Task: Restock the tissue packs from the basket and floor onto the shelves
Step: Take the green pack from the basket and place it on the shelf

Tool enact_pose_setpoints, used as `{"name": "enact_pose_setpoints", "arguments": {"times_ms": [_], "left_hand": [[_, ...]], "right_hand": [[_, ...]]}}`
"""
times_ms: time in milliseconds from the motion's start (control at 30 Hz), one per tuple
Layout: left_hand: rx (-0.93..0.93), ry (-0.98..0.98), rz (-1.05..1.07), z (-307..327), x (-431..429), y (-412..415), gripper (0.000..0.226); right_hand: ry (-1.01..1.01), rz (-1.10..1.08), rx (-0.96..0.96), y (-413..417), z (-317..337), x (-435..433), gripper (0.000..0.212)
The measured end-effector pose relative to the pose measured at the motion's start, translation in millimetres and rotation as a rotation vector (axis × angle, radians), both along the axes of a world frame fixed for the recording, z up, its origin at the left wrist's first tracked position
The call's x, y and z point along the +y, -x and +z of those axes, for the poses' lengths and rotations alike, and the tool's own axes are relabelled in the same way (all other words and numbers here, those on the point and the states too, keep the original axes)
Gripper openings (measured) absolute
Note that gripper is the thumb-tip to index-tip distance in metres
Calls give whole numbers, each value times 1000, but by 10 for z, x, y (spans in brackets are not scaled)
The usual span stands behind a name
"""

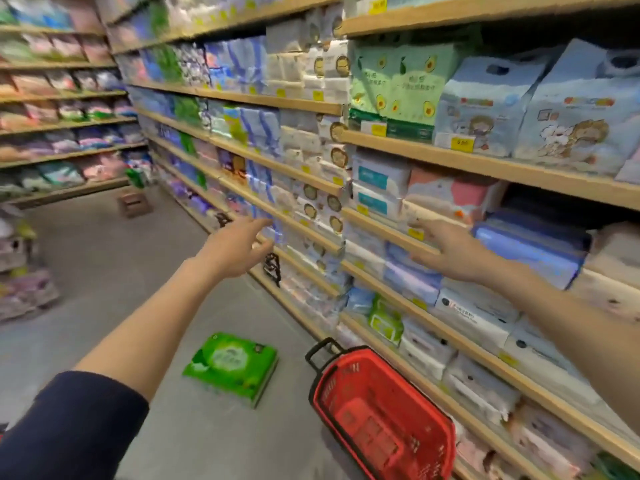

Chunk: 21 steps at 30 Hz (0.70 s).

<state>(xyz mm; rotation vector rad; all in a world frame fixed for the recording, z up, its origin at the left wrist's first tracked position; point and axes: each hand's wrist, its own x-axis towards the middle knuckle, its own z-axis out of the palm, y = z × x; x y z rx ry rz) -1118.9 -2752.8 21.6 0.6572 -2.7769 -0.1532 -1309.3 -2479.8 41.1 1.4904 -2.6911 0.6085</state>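
Down on the floor [104,244], far below my spread, empty left hand [239,247] and right hand [450,251], lies the green pack [230,367] beside the basket [381,414].

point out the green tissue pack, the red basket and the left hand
green tissue pack [231,367], head view, top face
red basket [323,393], head view, near rim
left hand [239,249], head view, back of hand

The left arm wears a dark navy sleeve [79,424] pushed up above the elbow, leaving the forearm bare. The right arm shows no sleeve. Both hands are bare, without rings or watch.
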Motion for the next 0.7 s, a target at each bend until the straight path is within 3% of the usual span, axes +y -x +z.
{"name": "enact_pose_setpoints", "arguments": {"times_ms": [400,700], "left_hand": [[-135,-80,352,-530,-968,-2618,52],[-202,-106,445,-717,-1468,-3716,52]], "right_hand": [[-84,355,-95,-1710,-620,-1733,61],[-59,500,-119,-2679,-955,-2731,62]]}}
